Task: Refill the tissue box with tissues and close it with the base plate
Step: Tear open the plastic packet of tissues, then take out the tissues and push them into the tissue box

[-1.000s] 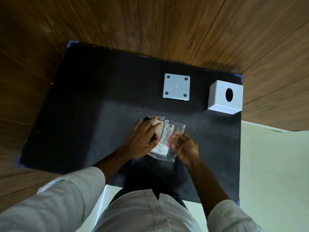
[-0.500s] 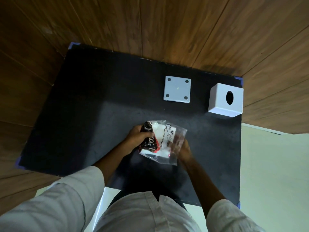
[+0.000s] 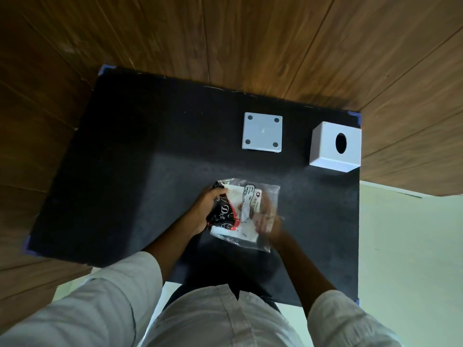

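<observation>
Two pale sleeves are filling the near edge of the view, with both forearms reaching forward over a black mat [image 3: 130, 176] that is lying on a wooden floor [image 3: 225, 33]. Near the middle of the mat's near half, both hands are meeting on a clear plastic tissue pack [image 3: 244, 214]. The left hand [image 3: 204, 212] is curling its fingers around the pack's left end, gripping the black and red printed part, where white script is showing something like "Daze", though it is too small to read surely. The right hand [image 3: 269, 221] is sitting at the pack's right side, partly behind the clear film and blurred, so whether its fingers are pinching the wrapper cannot be told. On the white label between the hands, a red "CP" mark and the words "BIG TI..." are showing, the rest being cut off by the hand; the finer lines of print are unreadable. Farther out, the white square base plate [image 3: 262, 132] is lying flat with four dark dots at its corners. To its right, apart from it and near the mat's far right corner, the white tissue box [image 3: 334, 147] is standing with its oval opening facing up.
</observation>
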